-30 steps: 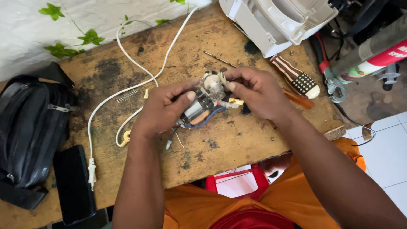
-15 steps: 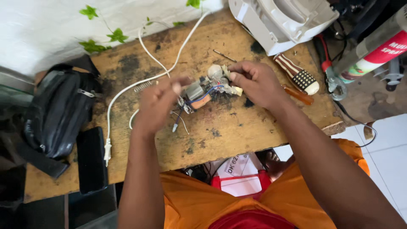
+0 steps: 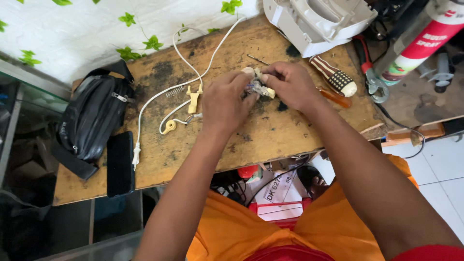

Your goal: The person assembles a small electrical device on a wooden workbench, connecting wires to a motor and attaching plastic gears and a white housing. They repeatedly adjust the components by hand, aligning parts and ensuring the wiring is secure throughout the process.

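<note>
Both my hands meet over the worn wooden table [image 3: 270, 140], gripping a small electrical part [image 3: 258, 88] with cream plastic, metal and thin wires. My left hand [image 3: 223, 102] covers its left side with curled fingers. My right hand [image 3: 289, 83] pinches its right end from above. Most of the part is hidden between the fingers. A white cable [image 3: 193, 79] with a coiled strain relief and cream plastic clips [image 3: 194, 98] trails left of the hands.
A black pouch [image 3: 94, 116] and a dark phone [image 3: 120, 163] lie at the left. A white appliance housing [image 3: 316, 21], striped-handle screwdriver [image 3: 333, 77], orange-handled tool [image 3: 336, 97] and spray can [image 3: 415, 41] sit at the right. A red box [image 3: 282, 210] is below the table edge.
The hands have lowered the part closer to the tabletop and closed in tighter around it, hiding more of it. The camera view has shifted, so the table sits more to the right.
</note>
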